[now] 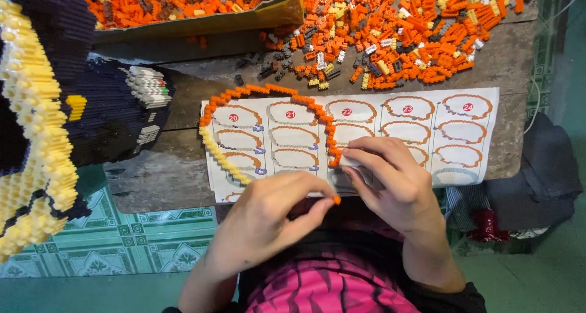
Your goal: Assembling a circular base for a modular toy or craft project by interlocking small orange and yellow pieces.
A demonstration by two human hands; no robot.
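Two hands: seen over the bench (488, 69), both at the near edge of the instruction sheet (366, 114).
Left hand (268, 218): grip narrowed to a pinch; one small orange brick (337, 199) is held at the fingertips, just off the sheet.
Right hand (390, 178): grip closed on the lower end of the curved brick chain (268, 90), pressed against the sheet.
Chain: an orange arc with a pale yellow tail, laid flat across the sheet.
Loose bricks (397, 32): heaped beyond the sheet, mostly orange.
Cardboard tray (201, 23): at the far left, filled with orange bricks.
Large brick model (55, 105): dark and yellow, at the left.
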